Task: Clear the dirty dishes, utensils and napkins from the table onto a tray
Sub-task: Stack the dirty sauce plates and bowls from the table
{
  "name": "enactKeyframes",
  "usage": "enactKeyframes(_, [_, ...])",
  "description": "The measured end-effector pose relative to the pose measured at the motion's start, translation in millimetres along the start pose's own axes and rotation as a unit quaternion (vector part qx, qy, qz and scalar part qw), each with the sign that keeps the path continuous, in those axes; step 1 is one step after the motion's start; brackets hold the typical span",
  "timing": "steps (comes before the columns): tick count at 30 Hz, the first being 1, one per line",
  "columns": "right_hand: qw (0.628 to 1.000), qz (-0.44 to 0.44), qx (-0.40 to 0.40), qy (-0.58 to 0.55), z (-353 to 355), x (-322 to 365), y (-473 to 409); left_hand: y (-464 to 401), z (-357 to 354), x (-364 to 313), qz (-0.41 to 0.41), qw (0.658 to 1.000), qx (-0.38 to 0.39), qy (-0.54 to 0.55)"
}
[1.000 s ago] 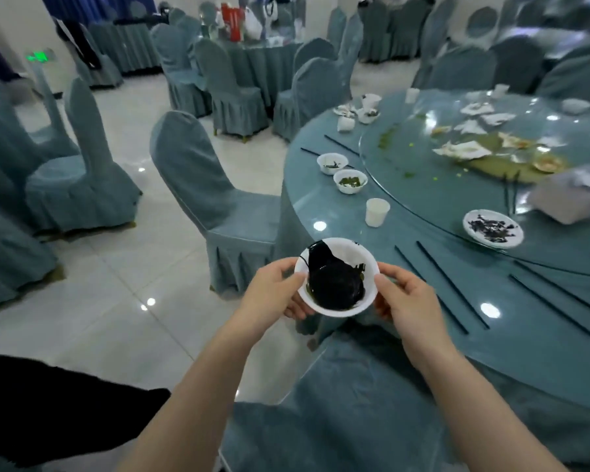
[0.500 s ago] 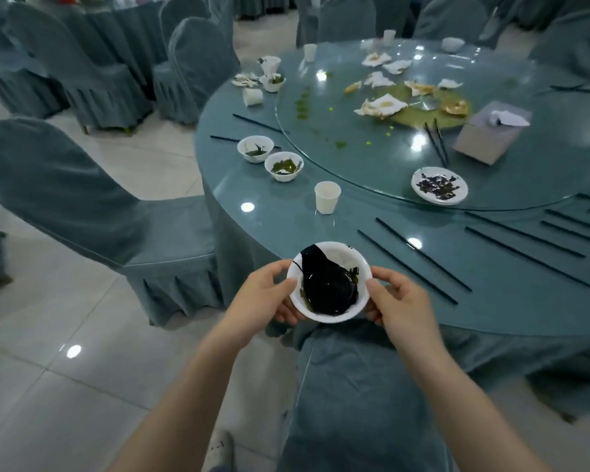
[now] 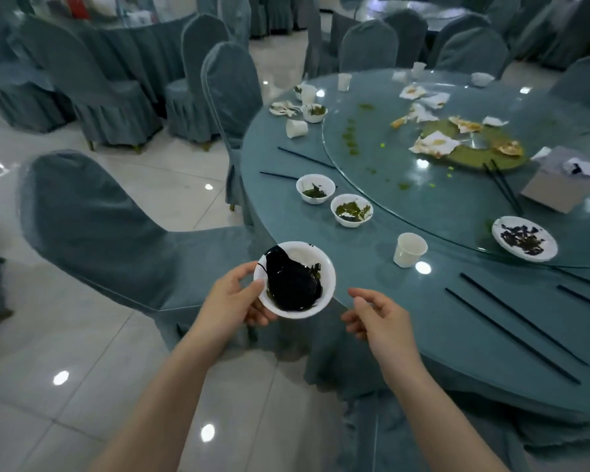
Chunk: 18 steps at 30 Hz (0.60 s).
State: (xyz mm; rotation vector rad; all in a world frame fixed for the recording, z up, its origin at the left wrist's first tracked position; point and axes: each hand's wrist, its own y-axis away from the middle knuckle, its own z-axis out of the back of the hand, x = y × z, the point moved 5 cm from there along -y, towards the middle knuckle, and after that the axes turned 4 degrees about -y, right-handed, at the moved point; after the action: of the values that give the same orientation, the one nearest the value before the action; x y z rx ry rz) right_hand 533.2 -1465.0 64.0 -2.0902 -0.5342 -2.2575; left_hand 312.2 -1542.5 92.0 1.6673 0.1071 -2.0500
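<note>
We hold a small white round bowl smeared with black sauce [image 3: 294,280] off the table's edge, over the gap between the round blue-green glass-topped table [image 3: 457,321] and a chair in a blue-green fabric cover [image 3: 109,233]. Our left hand [image 3: 234,303] grips it alone, thumb hooked over the rim at nine o'clock, fingers curled beneath. Our right hand [image 3: 377,316] hangs just beside the bowl at three o'clock, apart from it, fingers loosely curled around nothing. At one o'clock from the bowl stands a white paper cup [image 3: 409,249]; at twelve o'clock sit two small white bowls with green scraps [image 3: 334,202]. Further at two o'clock rests a white plate with dark scraps [image 3: 524,238] on the glass turntable [image 3: 423,199]. Long black chopsticks [image 3: 515,332] lie on the table at three o'clock.
</note>
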Motion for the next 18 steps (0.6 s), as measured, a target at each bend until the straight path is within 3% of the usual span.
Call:
enactKeyframes(6, [0.998,-0.032,-0.051,0.016,-5,-5,-54,-56,48,-21,-0.02,0.999,-0.04,-0.008])
enactKeyframes(18, [0.98,-0.161,-0.119,0.015,-5,-36,-248,-206,72,-38,-0.013,0.999,-0.022,-0.035])
